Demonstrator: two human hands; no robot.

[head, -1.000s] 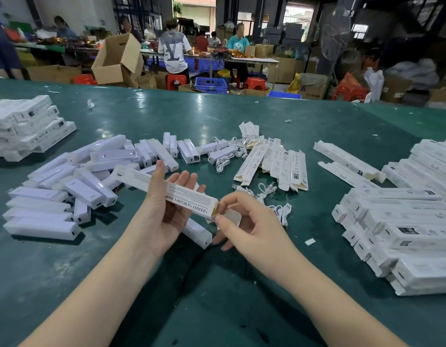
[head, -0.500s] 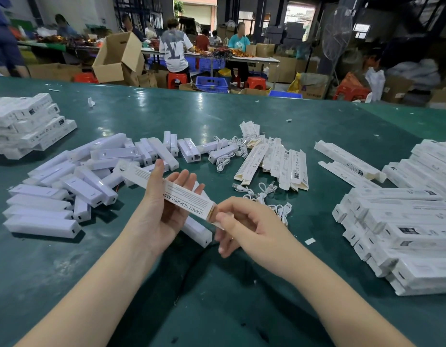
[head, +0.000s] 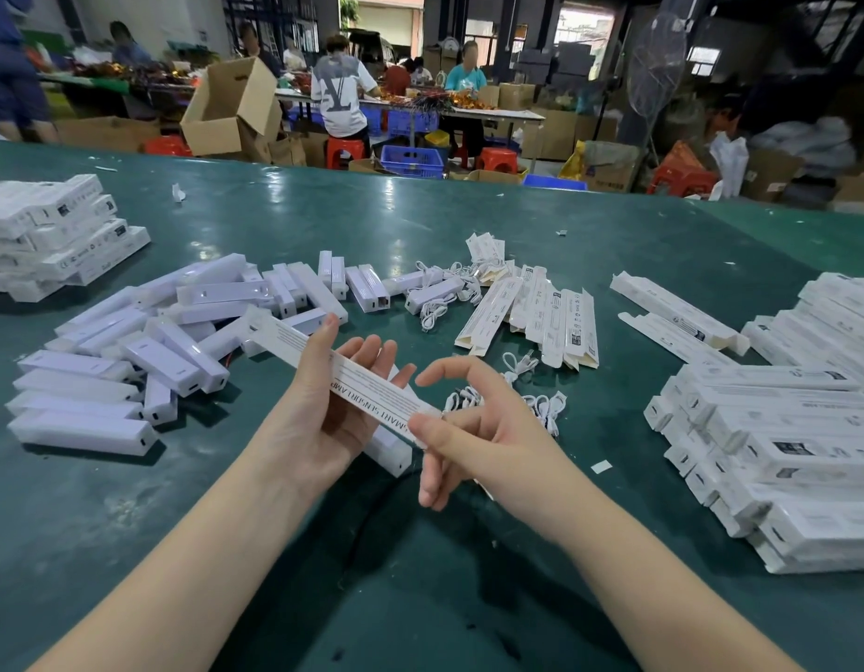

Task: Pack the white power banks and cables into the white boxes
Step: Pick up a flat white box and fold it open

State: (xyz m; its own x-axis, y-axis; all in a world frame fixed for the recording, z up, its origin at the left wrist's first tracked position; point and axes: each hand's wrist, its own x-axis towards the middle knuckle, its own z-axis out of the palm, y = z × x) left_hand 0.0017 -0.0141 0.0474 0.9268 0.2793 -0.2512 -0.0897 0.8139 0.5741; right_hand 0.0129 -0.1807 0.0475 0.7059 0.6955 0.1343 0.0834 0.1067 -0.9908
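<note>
My left hand [head: 318, 419] grips a long white box [head: 371, 385] above the green table [head: 420, 599], thumb on top and fingers underneath. The box points away to the left and bears printed text. My right hand [head: 488, 438] is at the box's near end: its thumb touches that end, the index finger is lifted and the other fingers hang loosely spread. Loose white power banks [head: 168, 356] lie in a pile to the left, and one power bank [head: 391, 453] lies under my hands. Coiled white cables [head: 541, 405] lie just behind my right hand.
Folded flat boxes [head: 551, 317] lie mid-table with more cables [head: 434, 312] beside them. Stacks of white boxes stand at the right [head: 784, 453] and far left [head: 51, 235]. Beyond the table, people sit at benches among cardboard cartons [head: 226, 109].
My right hand has let go its pinch on the box's near end and spread its fingers, the index lifting. The box's near end flap, open a second ago, is now shut.
</note>
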